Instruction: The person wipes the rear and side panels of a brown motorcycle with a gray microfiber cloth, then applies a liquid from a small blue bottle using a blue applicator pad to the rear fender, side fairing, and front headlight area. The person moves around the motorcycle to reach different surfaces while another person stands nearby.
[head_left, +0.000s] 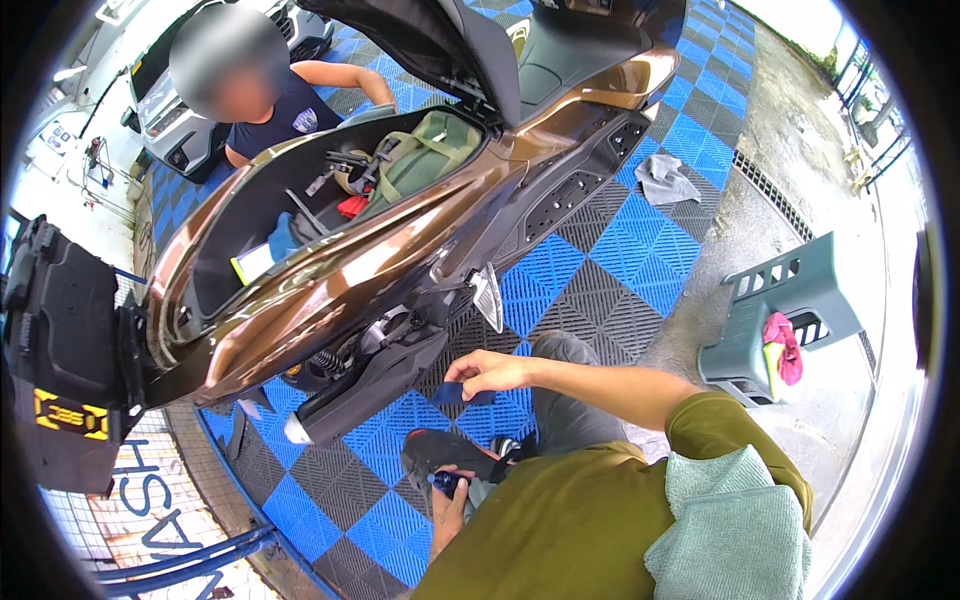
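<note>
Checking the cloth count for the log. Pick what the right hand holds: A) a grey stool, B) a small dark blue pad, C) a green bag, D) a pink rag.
B: the right hand pinches a small dark blue pad beside the scooter.

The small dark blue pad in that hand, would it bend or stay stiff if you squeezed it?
The dark blue pad probably bends: the right hand pinches it by one edge and it looks thin. It is likely light, since fingertips alone hold it up.
</note>
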